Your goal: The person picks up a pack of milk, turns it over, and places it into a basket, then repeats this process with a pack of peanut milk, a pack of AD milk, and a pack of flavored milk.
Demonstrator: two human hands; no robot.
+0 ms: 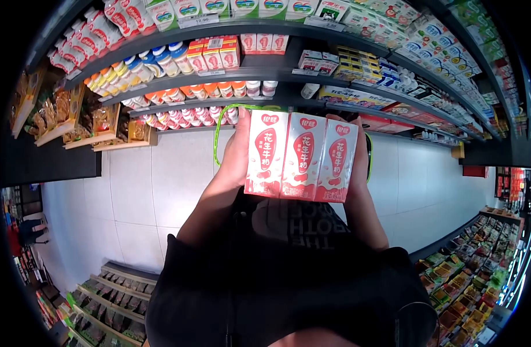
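A wrapped pack of three red and white milk cartons (302, 157) is held upright in front of my chest, its printed faces turned toward the camera. My left hand (236, 147) grips the pack's left side, with the thumb along the upper edge. On the right side, my right hand (359, 156) is pressed against the pack, its fingers mostly hidden behind. A bright green cord (217, 139) loops beside my left wrist and passes behind the top of the pack.
Shelves (265, 72) of bottles and boxed drinks curve across the top. Wooden bins (112, 130) of packaged food stand at the left. Display racks (106, 306) are at the lower left and lower right. Far left, a person's legs (34, 228) show on the tiled floor.
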